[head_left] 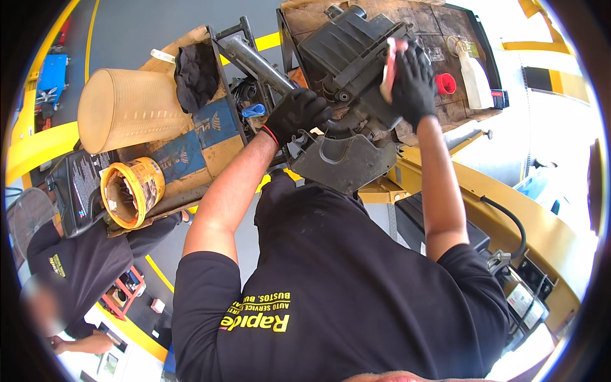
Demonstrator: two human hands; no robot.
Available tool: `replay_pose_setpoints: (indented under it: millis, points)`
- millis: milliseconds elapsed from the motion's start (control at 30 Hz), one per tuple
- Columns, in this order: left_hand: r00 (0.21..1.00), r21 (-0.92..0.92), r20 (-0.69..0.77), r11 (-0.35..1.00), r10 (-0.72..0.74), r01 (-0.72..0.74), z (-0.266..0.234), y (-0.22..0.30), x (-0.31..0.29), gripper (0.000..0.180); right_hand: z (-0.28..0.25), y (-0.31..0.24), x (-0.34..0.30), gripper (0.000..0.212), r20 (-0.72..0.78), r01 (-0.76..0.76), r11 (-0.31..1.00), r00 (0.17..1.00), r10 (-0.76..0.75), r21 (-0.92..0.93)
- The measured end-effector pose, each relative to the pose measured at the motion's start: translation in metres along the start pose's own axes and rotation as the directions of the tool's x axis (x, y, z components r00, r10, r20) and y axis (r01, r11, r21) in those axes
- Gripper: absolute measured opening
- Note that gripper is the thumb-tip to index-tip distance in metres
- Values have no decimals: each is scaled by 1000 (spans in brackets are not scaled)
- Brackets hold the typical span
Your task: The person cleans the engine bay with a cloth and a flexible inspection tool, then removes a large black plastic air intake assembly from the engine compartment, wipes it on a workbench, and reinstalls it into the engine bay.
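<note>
A black plastic air filter housing [347, 48] rests on the cardboard-lined bench in front of me. My left hand [296, 116], in a black glove, is closed around a black duct [261, 65] at the housing's near left. The gripped stretch is hidden under my fingers. My right hand [412, 86], gloved too, presses a pink and white cloth [391, 69] against the right side of the housing. A flat black plastic shield with a curved cutout [347, 162] sits at the near side, close to my body.
Right of my right hand are a red cap [445, 83] and a white spray bottle [476, 83]. A translucent tub [124, 108], a dark rag [196, 76], a yellow bucket [132, 191] and a black jug [76, 191] stand left. Another person [83, 261] is at the lower left.
</note>
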State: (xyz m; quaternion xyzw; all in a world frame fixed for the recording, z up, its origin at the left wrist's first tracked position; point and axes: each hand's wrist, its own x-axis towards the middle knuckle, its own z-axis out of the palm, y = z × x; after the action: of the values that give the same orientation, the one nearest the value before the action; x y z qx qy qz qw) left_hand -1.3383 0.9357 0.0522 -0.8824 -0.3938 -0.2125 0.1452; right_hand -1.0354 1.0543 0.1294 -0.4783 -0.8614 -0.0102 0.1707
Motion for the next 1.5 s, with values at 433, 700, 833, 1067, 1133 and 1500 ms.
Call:
replay_pose_setpoints:
  millis: [433, 700, 833, 1067, 1133, 1500]
  points:
    - [1000, -73, -10, 997, 26, -27, 5, -2, 1, 37, -25, -42, -14, 49, 138, 162, 976, 974, -182, 148]
    - [999, -128, 48, 992, -13, 19, 0, -2, 4, 45, -16, -4, 15, 37, 73, 448, 854, 874, -481, 265]
    - [999, -156, -46, 988, -13, 6, 0, 2, 5, 49, -39, 60, 30, 33, 86, -100, 937, 993, 75, 334]
    - [999, -128, 24, 991, -37, 39, -1, 0, -2, 46, -28, -26, -7, 31, 135, 199, 952, 963, -234, 234]
    - [999, -139, 26, 990, -27, 30, -3, -1, 1, 45, -29, -33, 1, 27, 223, 156, 930, 945, -238, 332]
    - [999, -196, -1, 980, -35, 35, -11, 0, 3, 45, -31, -14, 26, 32, 176, 119, 967, 971, -161, 227]
